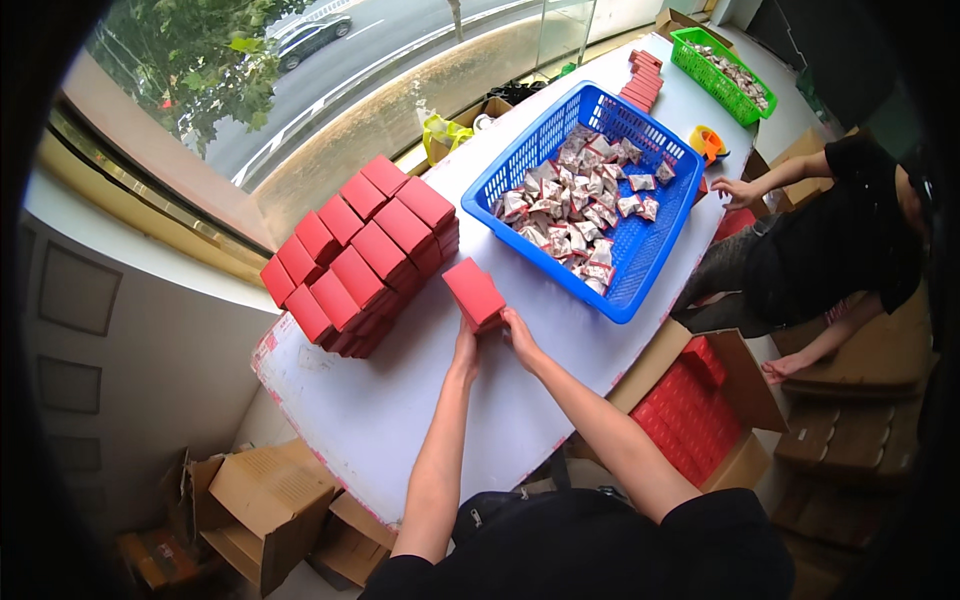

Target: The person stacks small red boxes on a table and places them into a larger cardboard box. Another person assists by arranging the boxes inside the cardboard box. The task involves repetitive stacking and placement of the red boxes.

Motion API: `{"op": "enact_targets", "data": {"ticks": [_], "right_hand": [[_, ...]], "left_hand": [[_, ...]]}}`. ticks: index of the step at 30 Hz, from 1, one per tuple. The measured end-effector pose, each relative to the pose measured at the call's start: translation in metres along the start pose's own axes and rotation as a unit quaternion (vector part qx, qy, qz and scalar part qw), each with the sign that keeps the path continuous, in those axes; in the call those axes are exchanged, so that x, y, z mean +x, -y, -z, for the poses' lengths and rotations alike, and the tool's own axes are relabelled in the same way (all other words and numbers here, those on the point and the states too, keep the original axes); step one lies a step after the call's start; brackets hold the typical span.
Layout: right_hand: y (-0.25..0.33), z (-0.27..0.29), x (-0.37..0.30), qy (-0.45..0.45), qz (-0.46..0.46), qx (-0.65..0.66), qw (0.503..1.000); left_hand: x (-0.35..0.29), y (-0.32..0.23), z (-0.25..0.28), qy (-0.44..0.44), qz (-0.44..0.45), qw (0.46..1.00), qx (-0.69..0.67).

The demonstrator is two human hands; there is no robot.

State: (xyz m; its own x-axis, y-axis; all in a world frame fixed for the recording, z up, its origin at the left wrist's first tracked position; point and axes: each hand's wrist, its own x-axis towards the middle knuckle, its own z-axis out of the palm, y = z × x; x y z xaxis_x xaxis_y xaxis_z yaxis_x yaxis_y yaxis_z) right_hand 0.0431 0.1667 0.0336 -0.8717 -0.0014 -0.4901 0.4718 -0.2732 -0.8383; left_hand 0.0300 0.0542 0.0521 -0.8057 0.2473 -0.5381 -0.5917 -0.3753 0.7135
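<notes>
Red boxes (pixel 476 288), seemingly a small stack, are held between both my hands above the white table. My left hand (pixel 466 345) closes on their near left side, and my right hand (pixel 518 334) grips the near right corner. Most of my fingers are hidden behind the boxes. Just to the left stands a large stacked block of red boxes (pixel 368 255). Right of my hands sits a blue plastic basket (pixel 640 245), its floor partly covered with small silvery sachets (pixel 570 195) with red edges.
The white table (pixel 450 420) runs along a window. At its far end are a row of red boxes (pixel 642 82), a green basket (pixel 722 75) and an orange tape dispenser (pixel 707 143). A co-worker (pixel 820 230) stands right, near a carton of red boxes (pixel 690 415). Cardboard boxes (pixel 270 500) lie lower left.
</notes>
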Motion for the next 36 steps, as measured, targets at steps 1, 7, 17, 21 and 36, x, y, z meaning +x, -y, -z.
{"op": "enact_targets", "data": {"ticks": [1,7,17,21,36], "right_hand": [[0.002,0.002,-0.013,0.027,-0.022,-0.002,0.999],[-0.012,0.049,-0.060,0.194,-0.055,-0.002,0.979],[0.052,-0.005,-0.071,-0.004,0.209,-0.238,0.949],[0.056,0.005,-0.091,0.011,0.171,-0.210,0.963],[0.032,0.080,-0.131,0.036,0.163,0.107,0.980]], "left_hand": [[-0.011,0.003,0.000,-0.003,0.004,1.000,0.010],[-0.045,0.038,0.006,-0.031,0.029,0.999,-0.010],[-0.041,0.051,-0.003,-0.087,0.002,0.991,0.106],[-0.038,0.047,-0.009,-0.066,-0.032,0.991,0.115],[-0.020,0.044,-0.031,-0.084,-0.084,0.905,0.409]]}}
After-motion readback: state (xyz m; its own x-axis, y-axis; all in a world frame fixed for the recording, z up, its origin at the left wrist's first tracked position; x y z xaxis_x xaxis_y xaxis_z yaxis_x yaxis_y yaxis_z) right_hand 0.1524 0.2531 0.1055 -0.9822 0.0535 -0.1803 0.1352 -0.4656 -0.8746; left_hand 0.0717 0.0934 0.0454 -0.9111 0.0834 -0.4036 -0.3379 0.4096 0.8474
